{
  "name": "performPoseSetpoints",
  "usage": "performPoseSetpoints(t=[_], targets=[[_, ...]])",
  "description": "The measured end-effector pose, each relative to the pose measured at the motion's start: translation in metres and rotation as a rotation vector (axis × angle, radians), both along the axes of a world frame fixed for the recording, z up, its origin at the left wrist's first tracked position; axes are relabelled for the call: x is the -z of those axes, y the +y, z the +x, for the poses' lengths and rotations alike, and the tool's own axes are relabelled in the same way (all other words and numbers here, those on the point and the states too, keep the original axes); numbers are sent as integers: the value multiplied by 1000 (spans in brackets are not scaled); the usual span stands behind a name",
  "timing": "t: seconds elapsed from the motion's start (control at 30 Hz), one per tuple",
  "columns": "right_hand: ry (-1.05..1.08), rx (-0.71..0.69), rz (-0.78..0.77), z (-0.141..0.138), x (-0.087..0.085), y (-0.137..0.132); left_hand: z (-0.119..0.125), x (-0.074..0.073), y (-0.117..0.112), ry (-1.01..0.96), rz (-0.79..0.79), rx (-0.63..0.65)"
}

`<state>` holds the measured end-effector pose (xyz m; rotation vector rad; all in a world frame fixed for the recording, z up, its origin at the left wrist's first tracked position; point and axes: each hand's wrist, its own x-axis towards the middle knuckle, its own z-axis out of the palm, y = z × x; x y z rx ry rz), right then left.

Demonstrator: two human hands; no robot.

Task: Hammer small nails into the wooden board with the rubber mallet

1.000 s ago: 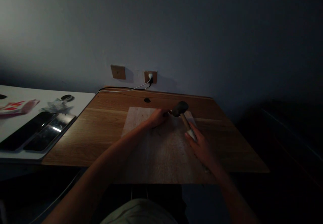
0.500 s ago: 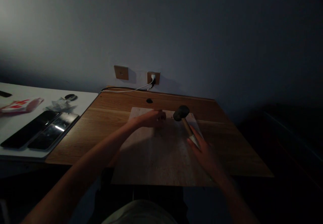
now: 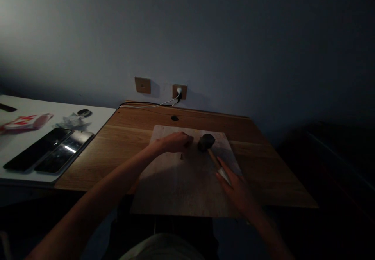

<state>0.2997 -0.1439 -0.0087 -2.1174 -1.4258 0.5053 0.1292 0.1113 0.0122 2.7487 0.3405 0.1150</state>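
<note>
My right hand [image 3: 234,182] is wrapped round the handle of a mallet [image 3: 207,141] with a dark, rounded head and a wooden handle, pale at the grip. The mallet head is low over the upper right part of a pale wooden board [image 3: 164,189], just right of my left hand [image 3: 178,141]. That hand is closed over the board, fingers curled down; what they hold, if anything, is too dark to make out. A small light-brown piece [image 3: 181,156] shows just below the left hand.
The board lies on a brown wooden table [image 3: 272,174] against the wall. To the left, a white table [image 3: 17,143] carries two dark phone-like slabs [image 3: 58,150], crumpled clear plastic [image 3: 73,122] and a red-and-white packet [image 3: 27,121]. Cables run to a wall socket [image 3: 183,89].
The mallet head has come down and slightly left, and my right hand has dropped a little. My left hand has turned slightly, and a small light-brown piece now shows below it.
</note>
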Motion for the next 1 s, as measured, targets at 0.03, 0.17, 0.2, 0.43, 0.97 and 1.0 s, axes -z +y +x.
performPoseSetpoints(t=[0.03,0.17,0.2,0.43,0.97,1.0], targets=[[-6,8,3,1,0,0,1,1,4,-40,-25,-33],[-22,36,20,3,3,-1,12,10,14,-158,-67,-121],[-19,31,28,3,4,-1,16,12,16,-169,-50,-133],[10,3,64,6,4,-4,32,19,21,-210,56,-103],[4,9,111,-8,-23,25,35,47,20,-386,-278,-327],[-18,4,125,-9,-25,30,34,46,20,-383,-303,-329]])
